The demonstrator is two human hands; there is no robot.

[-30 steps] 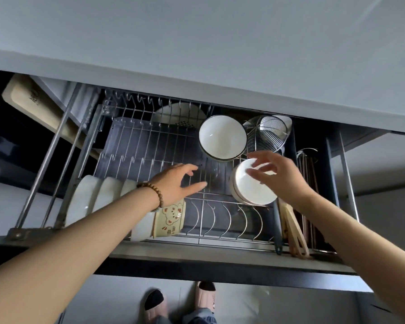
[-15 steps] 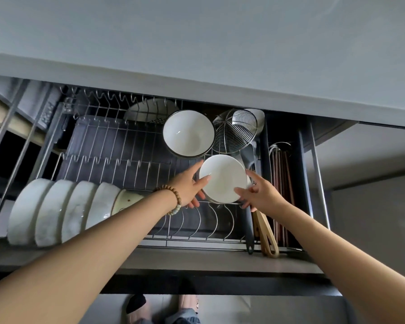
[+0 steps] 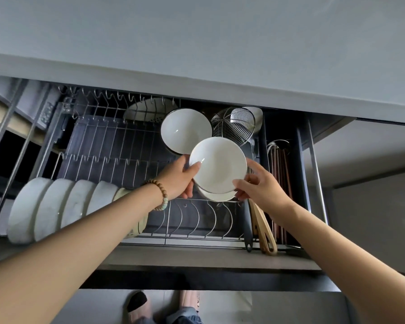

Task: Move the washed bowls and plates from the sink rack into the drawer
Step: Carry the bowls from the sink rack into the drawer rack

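Both of my hands hold a white plate [image 3: 219, 167] over the wire rack of the open drawer [image 3: 117, 150]. My left hand [image 3: 180, 178] grips its left rim and my right hand [image 3: 255, 185] its lower right rim. A second white plate [image 3: 216, 196] peeks out just beneath the held one; whether my fingers also grip it I cannot tell. Behind them a white bowl [image 3: 185, 129] leans in the rack. A row of several white bowls [image 3: 59, 206] stands on edge at the drawer's front left.
A wire strainer [image 3: 234, 125] lies at the back right. Wooden tongs [image 3: 264, 228], a dark-handled utensil [image 3: 247, 220] and chopsticks [image 3: 279, 183] fill the right compartment. Another plate [image 3: 145, 111] stands at the back. The grey countertop edge [image 3: 197, 83] overhangs the drawer. My feet [image 3: 138, 305] are below.
My left hand came from the rack wires to the plate's left rim. My right hand slid to its lower right edge. The plate now tilts up, face showing, with another beneath.
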